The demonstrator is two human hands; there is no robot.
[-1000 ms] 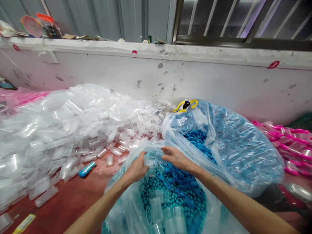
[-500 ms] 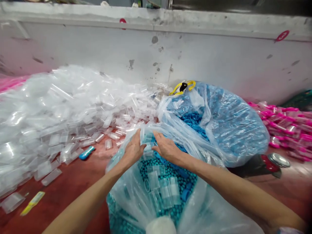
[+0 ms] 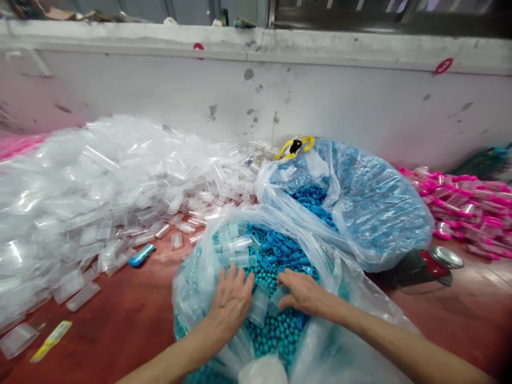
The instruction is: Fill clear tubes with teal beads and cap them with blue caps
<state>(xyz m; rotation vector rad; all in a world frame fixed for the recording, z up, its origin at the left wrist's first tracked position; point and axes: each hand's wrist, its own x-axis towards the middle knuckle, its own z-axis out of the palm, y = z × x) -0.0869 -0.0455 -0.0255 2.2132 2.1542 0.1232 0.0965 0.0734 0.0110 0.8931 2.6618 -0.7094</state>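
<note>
Both hands, left hand and right hand, were laid spread upon clear tubes in the bag; many tubes remained uncollected.

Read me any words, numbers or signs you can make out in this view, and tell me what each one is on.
"3": red circled mark on the white wall, upper right; it looks like a 3, slightly blurred.
Second red mark on the wall's top edge: too blurred to read.
Yellow strip on the red floor: any print is too small to read.
Nothing readable on the bags or parts near either hand.
</note>
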